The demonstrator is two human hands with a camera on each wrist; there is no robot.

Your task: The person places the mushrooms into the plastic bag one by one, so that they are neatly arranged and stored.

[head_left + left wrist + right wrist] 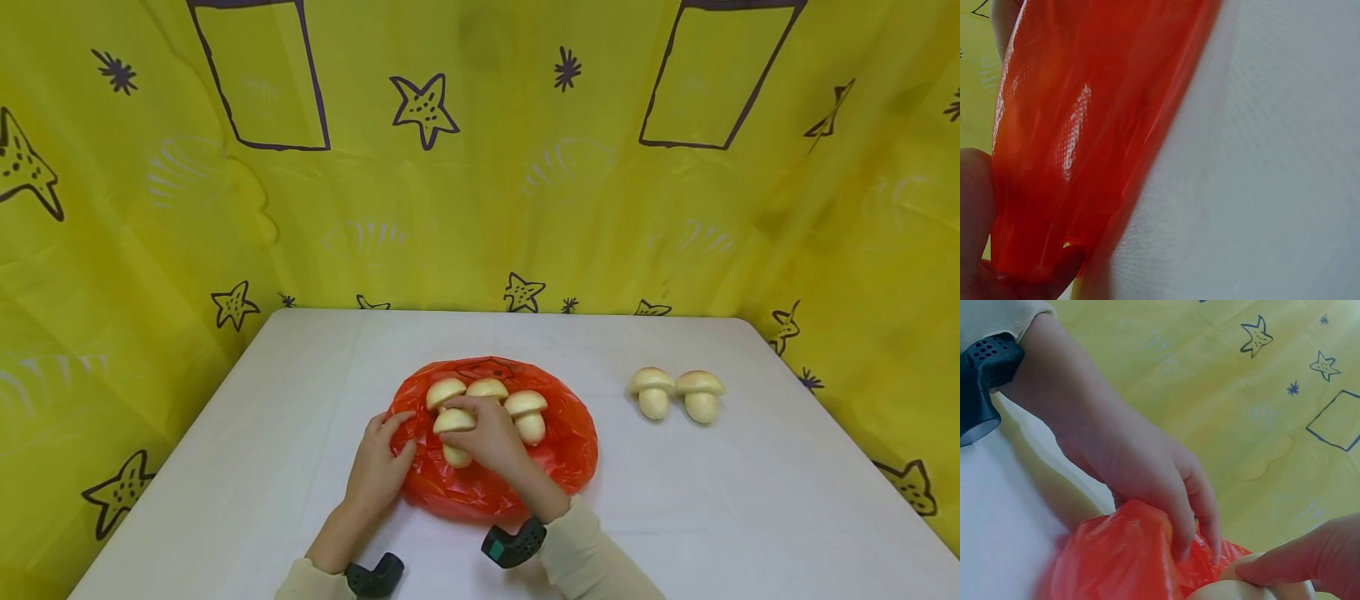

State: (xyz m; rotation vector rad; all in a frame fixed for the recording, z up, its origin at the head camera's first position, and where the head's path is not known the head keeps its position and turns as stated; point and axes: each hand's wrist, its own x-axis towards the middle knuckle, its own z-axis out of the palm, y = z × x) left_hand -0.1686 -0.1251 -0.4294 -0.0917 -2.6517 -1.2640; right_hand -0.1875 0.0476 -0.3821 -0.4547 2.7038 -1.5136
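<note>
A red plastic bag (566, 454) lies spread on the table, its crumpled side filling much of the left wrist view. My left hand (378, 467) grips the bag's left rim, its fingers hooked over the edge. My right hand (491, 437) is over the bag and pinches a pale yellow toy mushroom (453, 422) between thumb and fingers. Around it in the bag sit more mushrooms: one (446, 390) at the back left, one (487, 387) partly hidden behind my right hand, and one (529, 427) to the right. In the right wrist view my right thumb (1291, 556) presses on a mushroom.
Two more toy mushrooms (653, 404) stand side by side on the right of the white table (750, 517). A yellow curtain (480, 200) with drawn starfish surrounds the table's back and sides. Both wrists wear black cameras (513, 543).
</note>
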